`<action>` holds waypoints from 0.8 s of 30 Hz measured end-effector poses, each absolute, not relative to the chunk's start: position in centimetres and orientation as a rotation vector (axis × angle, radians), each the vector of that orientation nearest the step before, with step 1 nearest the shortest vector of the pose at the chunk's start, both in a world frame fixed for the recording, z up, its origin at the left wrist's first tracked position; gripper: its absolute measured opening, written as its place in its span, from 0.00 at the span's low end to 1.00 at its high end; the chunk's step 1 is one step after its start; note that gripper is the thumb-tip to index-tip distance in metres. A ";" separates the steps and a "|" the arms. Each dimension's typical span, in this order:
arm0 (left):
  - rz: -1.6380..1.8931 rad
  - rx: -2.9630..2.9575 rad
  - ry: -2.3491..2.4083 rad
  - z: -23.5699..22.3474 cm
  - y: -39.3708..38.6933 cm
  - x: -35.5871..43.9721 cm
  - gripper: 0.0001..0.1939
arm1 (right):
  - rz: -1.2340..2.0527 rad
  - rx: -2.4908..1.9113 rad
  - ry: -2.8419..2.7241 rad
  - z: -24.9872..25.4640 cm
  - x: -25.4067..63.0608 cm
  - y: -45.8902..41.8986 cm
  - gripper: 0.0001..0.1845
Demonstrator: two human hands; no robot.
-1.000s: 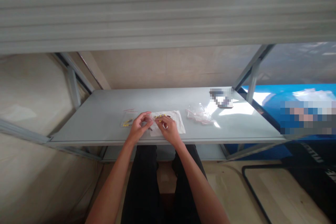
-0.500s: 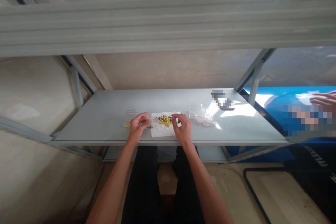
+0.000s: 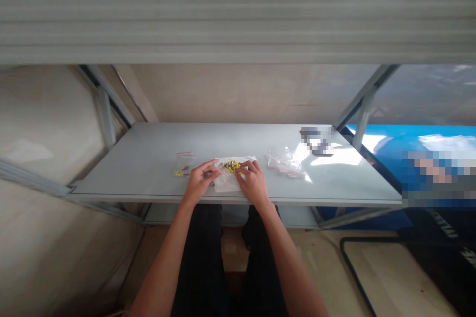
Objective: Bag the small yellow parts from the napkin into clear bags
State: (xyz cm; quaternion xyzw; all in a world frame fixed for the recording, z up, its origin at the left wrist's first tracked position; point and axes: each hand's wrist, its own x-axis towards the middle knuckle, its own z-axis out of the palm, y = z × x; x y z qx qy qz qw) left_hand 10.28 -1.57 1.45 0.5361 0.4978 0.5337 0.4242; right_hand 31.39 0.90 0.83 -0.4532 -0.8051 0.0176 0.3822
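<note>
A white sheet [image 3: 226,184] lies near the front edge of the grey shelf [image 3: 156,148], with a heap of small yellow and dark pieces [image 3: 231,165] on it. My left hand [image 3: 201,182] rests at the sheet's left edge, fingers pinched around something small and dark I cannot make out. My right hand [image 3: 252,181] sits on the sheet's right part, fingers curled at the heap. A small clear bag with a few yellow pieces [image 3: 181,171] lies left of my left hand.
A pile of empty clear bags [image 3: 284,164] lies right of the sheet. A blurred dark object [image 3: 317,139] sits at the shelf's back right. An upper shelf beam [image 3: 238,20] crosses overhead. Blue sheeting [image 3: 390,141] lies to the right.
My right hand went right of the heap, then came back to it. My left hand stayed at the sheet's left edge. Another person's hand at the far right is gone.
</note>
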 end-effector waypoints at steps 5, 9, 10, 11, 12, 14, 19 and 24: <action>1.245 1.499 1.334 2.4 -1.8 10.6 0.28 | 0.219 -1.010 -1.916 1.5 31.4 0.9 0.08; 1.206 1.563 1.310 2.7 -1.8 10.9 0.27 | 0.408 -0.829 -1.877 2.1 31.2 0.8 0.05; 1.199 1.581 1.296 2.7 -1.8 10.9 0.26 | 0.431 -0.792 -1.910 2.2 31.2 0.7 0.05; 1.195 1.599 1.283 2.7 -1.9 11.0 0.25 | 0.450 -0.764 -1.947 2.3 31.2 0.6 0.05; 1.195 1.611 1.276 2.7 -1.9 10.9 0.24 | 0.468 -0.745 -1.979 2.4 31.1 0.6 0.05; 1.210 1.606 1.284 2.5 -1.8 10.8 0.22 | 0.509 -0.737 -2.002 2.5 31.2 0.5 0.07; 1.367 1.361 1.309 1.7 -1.5 10.3 0.22 | 0.475 -1.026 -1.736 1.9 31.8 0.6 0.11; 1.489 1.194 1.227 1.2 -1.3 10.2 0.24 | 0.242 -1.345 -1.834 1.3 31.7 0.1 0.05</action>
